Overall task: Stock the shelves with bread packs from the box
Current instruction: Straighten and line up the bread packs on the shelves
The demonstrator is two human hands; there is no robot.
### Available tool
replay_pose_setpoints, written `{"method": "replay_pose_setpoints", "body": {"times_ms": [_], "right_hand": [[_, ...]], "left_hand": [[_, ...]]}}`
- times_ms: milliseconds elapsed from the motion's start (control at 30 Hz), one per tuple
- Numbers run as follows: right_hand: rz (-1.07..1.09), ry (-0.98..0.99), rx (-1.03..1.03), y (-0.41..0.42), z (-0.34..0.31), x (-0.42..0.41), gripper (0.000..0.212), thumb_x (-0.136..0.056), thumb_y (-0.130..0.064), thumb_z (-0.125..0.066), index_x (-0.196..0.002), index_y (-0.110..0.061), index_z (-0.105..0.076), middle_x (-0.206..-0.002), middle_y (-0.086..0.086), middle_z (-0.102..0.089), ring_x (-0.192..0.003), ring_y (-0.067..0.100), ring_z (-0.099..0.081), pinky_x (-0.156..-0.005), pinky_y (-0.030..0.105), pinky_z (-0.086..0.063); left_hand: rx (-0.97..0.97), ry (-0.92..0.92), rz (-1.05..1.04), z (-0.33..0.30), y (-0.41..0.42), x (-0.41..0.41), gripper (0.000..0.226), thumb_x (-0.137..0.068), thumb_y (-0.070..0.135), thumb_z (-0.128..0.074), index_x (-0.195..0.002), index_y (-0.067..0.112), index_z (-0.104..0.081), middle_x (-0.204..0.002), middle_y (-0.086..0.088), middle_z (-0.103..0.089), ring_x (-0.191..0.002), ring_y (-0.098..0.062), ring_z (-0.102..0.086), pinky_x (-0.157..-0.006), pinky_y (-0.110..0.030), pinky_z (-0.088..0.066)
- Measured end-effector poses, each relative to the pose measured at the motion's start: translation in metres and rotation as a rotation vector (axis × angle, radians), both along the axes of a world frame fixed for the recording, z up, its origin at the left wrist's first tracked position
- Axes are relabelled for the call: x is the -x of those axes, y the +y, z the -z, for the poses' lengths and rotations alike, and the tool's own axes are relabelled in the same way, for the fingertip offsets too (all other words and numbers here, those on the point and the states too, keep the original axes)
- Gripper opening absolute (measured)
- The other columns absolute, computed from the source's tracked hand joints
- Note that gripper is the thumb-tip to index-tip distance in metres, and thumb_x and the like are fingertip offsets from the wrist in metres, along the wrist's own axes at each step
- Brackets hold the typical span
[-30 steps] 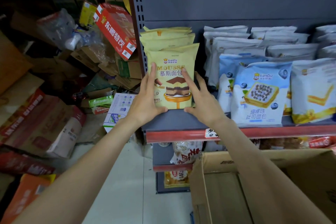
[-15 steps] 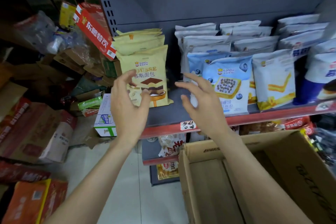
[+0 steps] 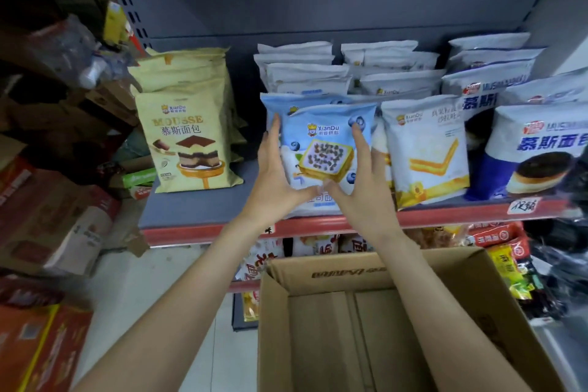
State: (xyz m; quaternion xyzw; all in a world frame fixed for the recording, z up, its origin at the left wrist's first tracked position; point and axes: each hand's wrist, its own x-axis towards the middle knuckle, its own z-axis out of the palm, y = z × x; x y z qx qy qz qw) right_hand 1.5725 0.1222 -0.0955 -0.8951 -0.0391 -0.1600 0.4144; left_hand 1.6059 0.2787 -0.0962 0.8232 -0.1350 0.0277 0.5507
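A light blue blueberry toast pack (image 3: 327, 137) stands at the front of its row on the grey shelf (image 3: 191, 210). My left hand (image 3: 276, 175) lies against its left side and my right hand (image 3: 359, 178) against its right front, fingers straight and pointing up, thumbs nearly meeting low on the pack. To the left stands a row of yellow mousse bread packs (image 3: 187, 140). Below my forearms is the brown cardboard box (image 3: 375, 274), its visible inside bare.
White lemon toast packs (image 3: 426, 149) and dark blue mousse packs (image 3: 537, 149) fill the shelf to the right. A lower shelf holds red and yellow snack bags (image 3: 499, 242). Cartons and plastic bags (image 3: 57, 188) pile up on the floor at the left.
Both hands left the yellow mousse pack, which stays standing, and moved right onto the blue blueberry pack. The view shifted right too.
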Motion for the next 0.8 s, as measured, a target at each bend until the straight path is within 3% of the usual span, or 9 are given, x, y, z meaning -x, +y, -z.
{"method": "replay_pose_setpoints", "body": {"times_ms": [67, 133, 267, 367, 433, 533, 600, 700, 800], "right_hand": [[-0.061, 0.025, 0.0, 0.004, 0.0, 0.0, 0.088, -0.088, -0.023, -0.065, -0.15, -0.033, -0.004, -0.139, 0.011, -0.03, -0.114, 0.024, -0.044, -0.086, 0.031, -0.044], [-0.109, 0.015, 0.026, 0.004, 0.002, -0.001, 0.087, -0.089, -0.027, -0.063, -0.149, -0.037, 0.0, -0.146, 0.011, -0.025, -0.12, 0.025, -0.043, -0.092, 0.033, -0.043], [-0.222, 0.073, -0.123, -0.002, 0.006, -0.008, 0.088, -0.089, -0.024, -0.064, -0.148, -0.039, 0.0, -0.153, 0.002, -0.016, -0.128, 0.005, -0.03, -0.081, -0.003, -0.03], [-0.253, 0.086, -0.2, -0.004, 0.006, -0.019, 0.089, -0.088, -0.024, -0.065, -0.146, -0.046, -0.001, -0.156, -0.005, -0.007, -0.12, -0.011, -0.022, -0.074, -0.009, -0.031], [-0.261, 0.068, -0.237, -0.005, 0.005, -0.026, 0.089, -0.088, -0.025, -0.065, -0.144, -0.051, -0.001, -0.156, -0.006, -0.007, -0.128, -0.008, -0.021, -0.084, -0.003, -0.033], [-0.253, 0.055, -0.263, -0.003, 0.005, -0.032, 0.087, -0.087, -0.029, -0.065, -0.143, -0.054, -0.003, -0.155, -0.002, -0.013, -0.14, 0.012, -0.023, -0.103, 0.024, -0.038], [-0.246, 0.057, -0.257, -0.002, 0.006, -0.034, 0.087, -0.083, -0.037, -0.065, -0.143, -0.055, -0.004, -0.155, -0.001, -0.017, -0.141, 0.017, -0.026, -0.106, 0.04, -0.04], [-0.255, 0.078, -0.221, 0.002, 0.006, -0.038, 0.089, -0.077, -0.048, -0.062, -0.141, -0.057, -0.002, -0.154, -0.003, -0.021, -0.138, 0.019, -0.03, -0.105, 0.045, -0.04], [-0.303, 0.119, -0.145, 0.006, 0.003, -0.038, 0.09, -0.083, -0.045, -0.065, -0.14, -0.06, 0.003, -0.154, -0.005, -0.019, -0.137, 0.022, -0.028, -0.106, 0.039, -0.034]], "left_hand": [[0.02, -0.033, 0.002, 0.004, -0.001, -0.001, 0.129, -0.062, 0.037, -0.085, -0.145, 0.044, 0.013, -0.158, 0.008, -0.002, -0.145, -0.008, -0.011, -0.116, -0.046, -0.025], [0.034, -0.043, 0.003, 0.004, -0.001, 0.0, 0.127, -0.065, 0.032, -0.085, -0.137, 0.054, 0.017, -0.158, 0.008, -0.002, -0.145, -0.009, -0.014, -0.114, -0.049, -0.028], [0.046, -0.022, 0.026, 0.003, -0.002, 0.0, 0.122, -0.067, 0.037, -0.081, -0.132, 0.06, 0.019, -0.159, 0.005, -0.008, -0.143, -0.008, -0.022, -0.113, -0.046, -0.031], [0.036, -0.018, 0.03, 0.001, -0.005, -0.005, 0.12, -0.074, 0.025, -0.078, -0.133, 0.057, 0.021, -0.158, 0.004, -0.014, -0.141, -0.006, -0.026, -0.114, -0.041, -0.032], [0.031, -0.03, 0.032, 0.001, -0.006, -0.01, 0.118, -0.077, 0.017, -0.076, -0.134, 0.053, 0.021, -0.157, 0.003, -0.014, -0.14, -0.003, -0.027, -0.113, -0.034, -0.033], [0.033, -0.034, 0.031, 0.002, -0.008, -0.013, 0.119, -0.078, 0.009, -0.075, -0.137, 0.049, 0.02, -0.156, 0.003, -0.015, -0.139, -0.004, -0.029, -0.111, -0.031, -0.035], [0.057, -0.022, 0.034, 0.005, -0.006, -0.011, 0.12, -0.078, 0.001, -0.073, -0.14, 0.044, 0.02, -0.157, 0.005, -0.015, -0.14, -0.004, -0.028, -0.109, -0.028, -0.036], [0.081, -0.026, 0.023, 0.006, 0.0, -0.008, 0.117, -0.08, 0.001, -0.072, -0.14, 0.042, 0.02, -0.155, 0.013, -0.012, -0.139, 0.003, -0.024, -0.106, -0.015, -0.033], [0.08, -0.036, 0.004, 0.004, 0.012, -0.008, 0.115, -0.078, 0.011, -0.073, -0.138, 0.045, 0.019, -0.151, 0.022, -0.015, -0.137, 0.006, -0.026, -0.105, -0.014, -0.033]]}}
